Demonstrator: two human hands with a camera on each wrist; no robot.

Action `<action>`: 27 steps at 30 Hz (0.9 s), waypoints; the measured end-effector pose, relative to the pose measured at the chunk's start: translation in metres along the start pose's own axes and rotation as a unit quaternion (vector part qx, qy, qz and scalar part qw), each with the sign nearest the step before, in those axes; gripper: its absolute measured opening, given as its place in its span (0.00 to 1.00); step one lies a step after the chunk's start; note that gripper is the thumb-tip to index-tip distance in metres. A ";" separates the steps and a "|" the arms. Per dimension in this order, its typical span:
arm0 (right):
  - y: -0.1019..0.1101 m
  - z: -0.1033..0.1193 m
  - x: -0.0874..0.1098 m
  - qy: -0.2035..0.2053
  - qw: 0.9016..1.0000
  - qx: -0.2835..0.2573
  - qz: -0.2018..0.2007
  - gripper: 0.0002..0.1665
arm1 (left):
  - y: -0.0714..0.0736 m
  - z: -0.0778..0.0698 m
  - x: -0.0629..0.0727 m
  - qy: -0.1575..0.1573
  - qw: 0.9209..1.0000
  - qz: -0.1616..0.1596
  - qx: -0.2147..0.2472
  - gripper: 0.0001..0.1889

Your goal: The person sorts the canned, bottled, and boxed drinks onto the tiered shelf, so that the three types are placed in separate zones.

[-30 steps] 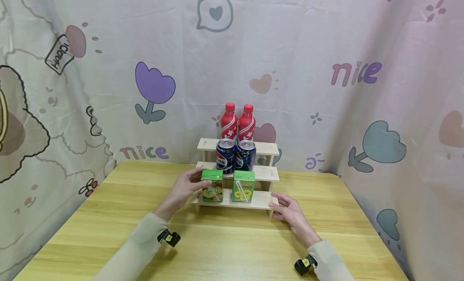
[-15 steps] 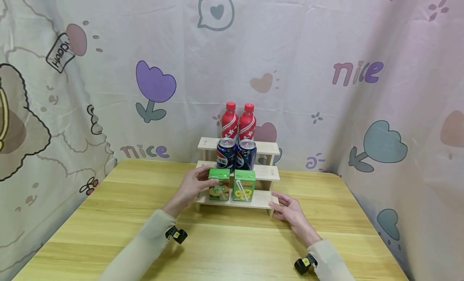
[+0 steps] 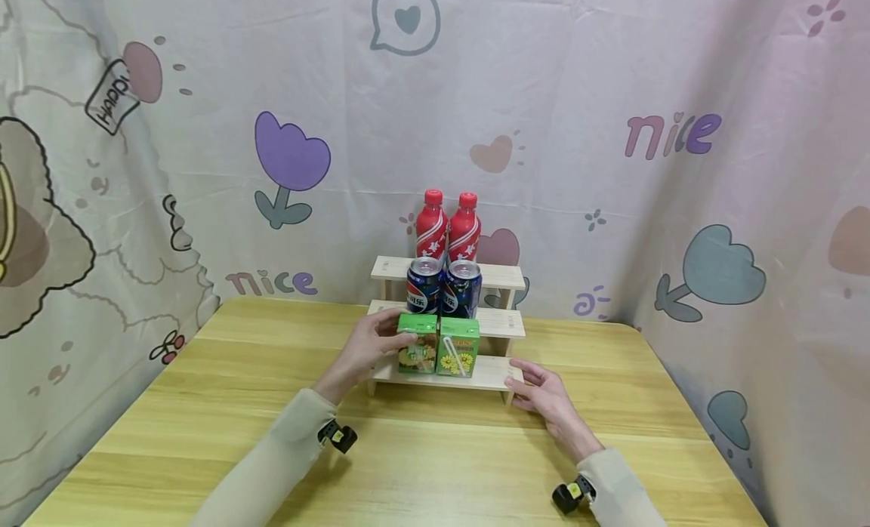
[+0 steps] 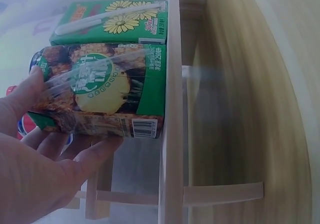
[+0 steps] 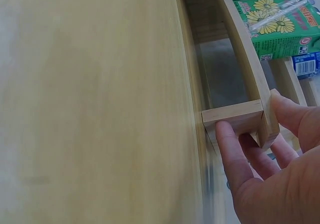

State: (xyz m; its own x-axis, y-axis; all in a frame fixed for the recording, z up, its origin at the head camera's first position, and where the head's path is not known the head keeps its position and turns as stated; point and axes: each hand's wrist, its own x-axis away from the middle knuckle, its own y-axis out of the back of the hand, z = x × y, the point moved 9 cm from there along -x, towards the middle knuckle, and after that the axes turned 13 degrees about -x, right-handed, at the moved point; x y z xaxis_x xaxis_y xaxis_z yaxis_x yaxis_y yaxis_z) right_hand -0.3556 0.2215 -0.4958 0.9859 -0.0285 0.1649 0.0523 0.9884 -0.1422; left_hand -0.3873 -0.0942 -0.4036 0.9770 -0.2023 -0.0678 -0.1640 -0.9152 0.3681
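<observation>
My left hand (image 3: pixel 363 352) holds a green juice carton (image 3: pixel 416 346) with a pineapple picture, thumb on its front and fingers round its left side. This carton stands on the bottom board of a three-step wooden display shelf (image 3: pixel 495 371), close beside a green drink carton with yellow flowers (image 3: pixel 458 349) and a straw. In the left wrist view, the pineapple carton (image 4: pixel 107 94) has its base at the board's front edge. My right hand (image 3: pixel 549 401) grips the right end of the bottom board; in the right wrist view, the thumb (image 5: pixel 287 111) lies on top and fingers below.
Two blue cola cans (image 3: pixel 462 289) stand side by side on the middle step. Behind them, two red bottles (image 3: pixel 464 229) stand on the top step. The shelf sits on a wood-grain table (image 3: pixel 421 451), with a patterned curtain (image 3: pixel 557 66) behind and at both sides.
My left hand has moved right with the pineapple carton, bringing it up beside the flower carton and narrowing the gap. My right hand has stayed at the shelf's right end.
</observation>
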 end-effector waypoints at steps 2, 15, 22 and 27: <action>0.001 0.000 0.000 -0.001 1.000 -0.002 -0.002 0.32 | -0.001 0.000 -0.001 0.003 1.000 0.002 0.003 0.32; -0.001 0.002 0.000 0.000 1.000 -0.003 0.003 0.32 | -0.002 -0.004 -0.002 -0.012 1.000 0.026 -0.007 0.30; -0.001 0.003 0.001 0.002 1.000 -0.005 0.000 0.32 | -0.001 -0.005 -0.004 -0.020 0.999 0.034 -0.022 0.29; -0.001 0.002 0.001 0.001 1.000 -0.005 0.001 0.32 | 0.000 -0.004 -0.006 -0.015 0.999 0.040 -0.023 0.29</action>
State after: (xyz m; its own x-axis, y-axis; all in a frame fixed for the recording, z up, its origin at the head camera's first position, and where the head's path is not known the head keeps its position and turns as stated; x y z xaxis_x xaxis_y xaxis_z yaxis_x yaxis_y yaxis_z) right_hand -0.3550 0.2204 -0.4933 0.9862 -0.0270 0.1634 0.0523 0.9869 -0.1524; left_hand -0.3922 -0.0917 -0.3998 0.9561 -0.2857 -0.0647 -0.2343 -0.8785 0.4163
